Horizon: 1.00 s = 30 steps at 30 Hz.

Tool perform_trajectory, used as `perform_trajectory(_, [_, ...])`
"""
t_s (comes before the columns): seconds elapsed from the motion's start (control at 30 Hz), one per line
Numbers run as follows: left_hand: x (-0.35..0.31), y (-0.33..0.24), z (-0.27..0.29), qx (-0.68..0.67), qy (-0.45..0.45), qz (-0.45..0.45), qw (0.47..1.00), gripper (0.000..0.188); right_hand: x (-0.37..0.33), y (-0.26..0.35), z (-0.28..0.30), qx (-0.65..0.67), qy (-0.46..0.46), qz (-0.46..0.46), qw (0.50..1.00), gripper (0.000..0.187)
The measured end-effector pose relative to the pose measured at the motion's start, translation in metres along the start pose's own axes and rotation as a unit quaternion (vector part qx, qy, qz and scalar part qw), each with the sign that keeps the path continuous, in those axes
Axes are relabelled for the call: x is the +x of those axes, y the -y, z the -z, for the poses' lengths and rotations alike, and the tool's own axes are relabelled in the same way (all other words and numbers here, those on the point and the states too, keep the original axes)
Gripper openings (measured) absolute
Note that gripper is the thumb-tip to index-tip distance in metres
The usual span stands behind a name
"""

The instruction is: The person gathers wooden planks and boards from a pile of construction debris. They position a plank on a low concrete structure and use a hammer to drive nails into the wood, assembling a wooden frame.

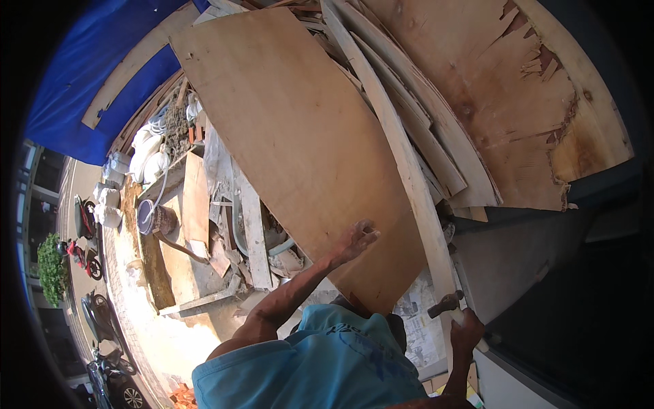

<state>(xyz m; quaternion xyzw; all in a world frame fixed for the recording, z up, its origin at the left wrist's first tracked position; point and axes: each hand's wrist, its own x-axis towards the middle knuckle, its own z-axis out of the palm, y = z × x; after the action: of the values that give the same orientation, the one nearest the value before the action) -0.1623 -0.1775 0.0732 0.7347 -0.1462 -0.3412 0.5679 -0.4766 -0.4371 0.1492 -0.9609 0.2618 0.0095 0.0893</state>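
A wide sheet of plywood (pixel 286 129) slants across the middle, its near end by my body. My left hand (pixel 357 240) is over the near part of this sheet, its fingers curled together. Whatever they may hold is too small to make out. At the lower right, my right hand (pixel 466 332) grips a hammer (pixel 446 305) by its pale handle, the dark head pointing left. The hammer head lies over the near end of a long wooden plank (pixel 409 170), which runs along the right side of the sheet.
Stacked boards (pixel 415 116) and a splintered plywood panel (pixel 490 88) lie at the right. On the left are a bucket (pixel 155 218), white sacks (pixel 146 160), wood scraps and a low wooden frame (pixel 197 302). Motorbikes (pixel 82 259) stand beyond, below a blue tarp (pixel 88 75).
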Motion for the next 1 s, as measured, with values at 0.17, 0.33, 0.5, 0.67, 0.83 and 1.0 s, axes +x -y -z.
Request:
perform_trajectory(0.17, [0.046,0.009,-0.024,-0.127,0.057,0.022,0.990,0.069,0.002,0.011,0.025,0.039,-0.053,0.017,0.998,0.028])
perform_trajectory(0.33, [0.069,-0.038,-0.024,-0.189,-0.069,-0.024,0.979,0.090,-0.001,0.009,0.034,0.009,-0.076,0.056,0.995,0.028])
perform_trajectory(0.5, [0.112,-0.071,-0.006,-0.186,-0.098,-0.061,0.976,0.090,-0.004,0.004,0.027,0.011,-0.077,0.061,0.995,0.029])
perform_trajectory(0.67, [0.144,-0.044,0.002,-0.217,-0.064,0.026,0.974,0.089,-0.005,0.006,0.027,0.053,-0.072,0.049,0.995,0.029])
perform_trajectory(0.83, [0.134,-0.029,-0.037,-0.271,-0.073,0.154,0.947,0.086,-0.015,0.000,0.034,0.011,-0.090,0.085,0.992,0.026])
perform_trajectory(1.0, [0.157,0.011,-0.067,-0.401,-0.033,0.167,0.900,0.087,-0.031,-0.001,0.048,0.036,-0.099,0.089,0.990,0.022])
